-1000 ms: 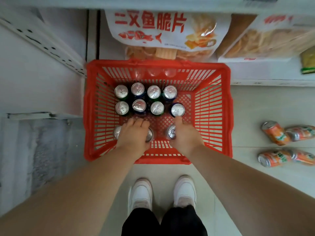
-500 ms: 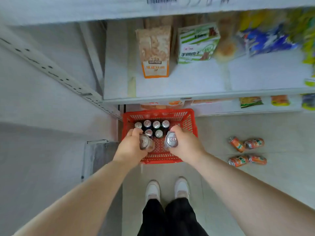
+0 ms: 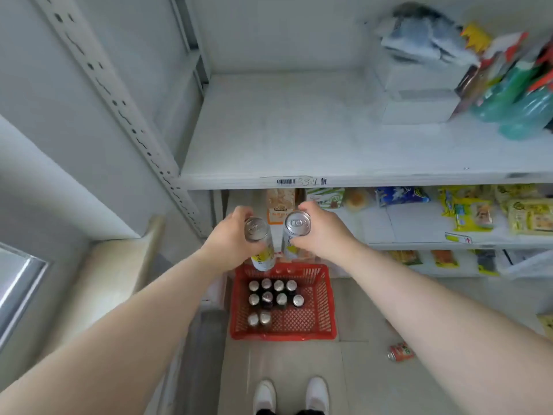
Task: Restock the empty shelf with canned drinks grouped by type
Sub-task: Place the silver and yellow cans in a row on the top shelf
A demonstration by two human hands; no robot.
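Left hand (image 3: 230, 239): fingers wrapped fully round a slim white-and-yellow can (image 3: 259, 244), held upright with its silver top facing the camera.
Right hand (image 3: 324, 232): fingers closed round a second can (image 3: 294, 232) of the same white-and-yellow kind, also upright; thumb on the near side.
Can spacing: the two cans sit just beside each other between the hands; whether they touch cannot be told.
Empty shelf (image 3: 299, 136): white board above and beyond the fingertips, its front edge just above both can tops.
Red basket (image 3: 326, 298): on the floor below the hands, holding ten upright cans in its left part.
Orange can (image 3: 401, 351): lying on the floor, well to the right of the right forearm.
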